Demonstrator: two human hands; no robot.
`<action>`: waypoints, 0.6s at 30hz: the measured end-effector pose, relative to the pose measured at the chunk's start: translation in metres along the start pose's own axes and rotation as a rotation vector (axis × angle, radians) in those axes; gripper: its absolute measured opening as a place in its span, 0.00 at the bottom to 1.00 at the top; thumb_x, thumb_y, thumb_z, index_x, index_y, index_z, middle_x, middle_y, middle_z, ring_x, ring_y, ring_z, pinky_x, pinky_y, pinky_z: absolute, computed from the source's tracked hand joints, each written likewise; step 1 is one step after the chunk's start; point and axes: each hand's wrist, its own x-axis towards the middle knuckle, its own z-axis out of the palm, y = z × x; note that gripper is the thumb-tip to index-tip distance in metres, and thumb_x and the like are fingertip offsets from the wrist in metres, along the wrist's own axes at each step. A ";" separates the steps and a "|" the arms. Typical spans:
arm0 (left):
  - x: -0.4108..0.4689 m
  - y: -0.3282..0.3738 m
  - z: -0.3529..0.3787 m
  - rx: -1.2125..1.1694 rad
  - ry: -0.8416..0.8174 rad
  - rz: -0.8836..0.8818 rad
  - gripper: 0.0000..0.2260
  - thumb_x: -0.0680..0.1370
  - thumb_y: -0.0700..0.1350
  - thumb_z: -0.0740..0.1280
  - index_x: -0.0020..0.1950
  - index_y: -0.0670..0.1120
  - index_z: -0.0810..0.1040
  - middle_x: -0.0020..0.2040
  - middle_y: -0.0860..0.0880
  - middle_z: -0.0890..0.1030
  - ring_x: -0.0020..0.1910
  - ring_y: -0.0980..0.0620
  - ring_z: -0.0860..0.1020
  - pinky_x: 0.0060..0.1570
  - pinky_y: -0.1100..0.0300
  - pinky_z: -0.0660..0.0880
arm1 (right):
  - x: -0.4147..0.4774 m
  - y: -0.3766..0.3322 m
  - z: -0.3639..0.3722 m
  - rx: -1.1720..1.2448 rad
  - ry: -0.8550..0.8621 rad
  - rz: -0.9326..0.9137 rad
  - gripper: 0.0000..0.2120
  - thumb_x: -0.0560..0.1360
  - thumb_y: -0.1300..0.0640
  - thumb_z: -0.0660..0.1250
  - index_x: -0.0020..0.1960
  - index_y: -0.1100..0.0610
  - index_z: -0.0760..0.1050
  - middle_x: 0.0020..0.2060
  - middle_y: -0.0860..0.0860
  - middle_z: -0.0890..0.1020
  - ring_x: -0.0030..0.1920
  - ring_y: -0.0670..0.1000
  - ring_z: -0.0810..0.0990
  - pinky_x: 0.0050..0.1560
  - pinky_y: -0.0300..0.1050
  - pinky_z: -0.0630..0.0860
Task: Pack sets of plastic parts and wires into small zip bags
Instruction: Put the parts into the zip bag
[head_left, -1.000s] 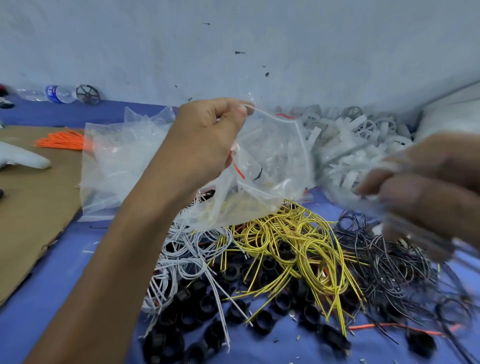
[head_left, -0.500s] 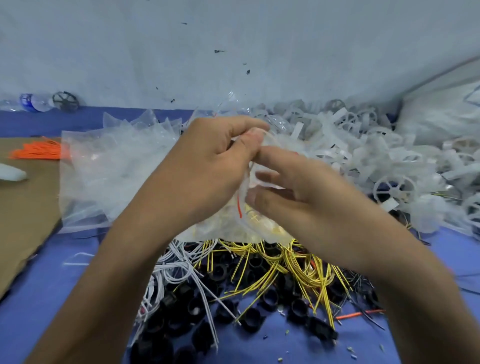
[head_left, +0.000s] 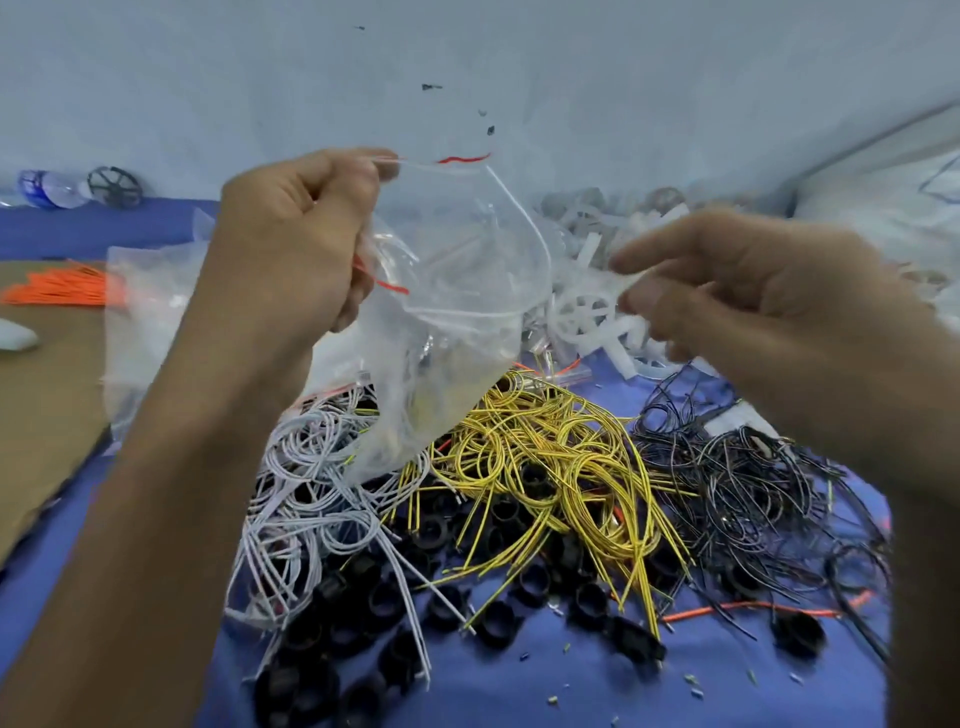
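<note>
Left hand (head_left: 296, 244) grips the zip bag (head_left: 457, 312) by its top edge, up over the surface (head_left: 519, 686), mouth gaping. Right hand (head_left: 753, 312) sits just beside it, fingertips pinched on what looks like a white plastic part (head_left: 631, 278). The smart play is to keep that mouth wide and drop the piece deep, clear of the seal. Count: one bag in hand and three heaps below — white wires (head_left: 311, 493), yellow wires (head_left: 545, 457), black wires (head_left: 753, 483). The black rings (head_left: 530, 582) are too many to number.
</note>
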 end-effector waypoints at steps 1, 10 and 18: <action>0.000 -0.001 0.001 0.007 -0.003 0.000 0.10 0.84 0.45 0.60 0.55 0.49 0.81 0.22 0.54 0.69 0.18 0.57 0.63 0.20 0.69 0.58 | 0.000 0.002 0.001 -0.057 -0.080 0.016 0.07 0.73 0.49 0.67 0.50 0.43 0.80 0.42 0.43 0.83 0.38 0.44 0.81 0.37 0.49 0.80; -0.007 0.005 0.008 -0.015 0.019 0.036 0.10 0.84 0.45 0.60 0.52 0.51 0.81 0.22 0.56 0.68 0.18 0.58 0.63 0.20 0.69 0.58 | 0.004 0.031 0.056 -0.492 -0.680 0.041 0.06 0.76 0.52 0.67 0.49 0.44 0.82 0.43 0.40 0.83 0.45 0.40 0.79 0.48 0.40 0.76; -0.010 0.006 0.013 -0.011 -0.001 0.008 0.10 0.84 0.46 0.61 0.51 0.52 0.82 0.22 0.56 0.68 0.19 0.58 0.64 0.20 0.70 0.60 | 0.003 0.050 0.082 -0.630 -0.681 0.071 0.05 0.74 0.51 0.68 0.47 0.51 0.80 0.40 0.47 0.82 0.44 0.52 0.80 0.46 0.51 0.79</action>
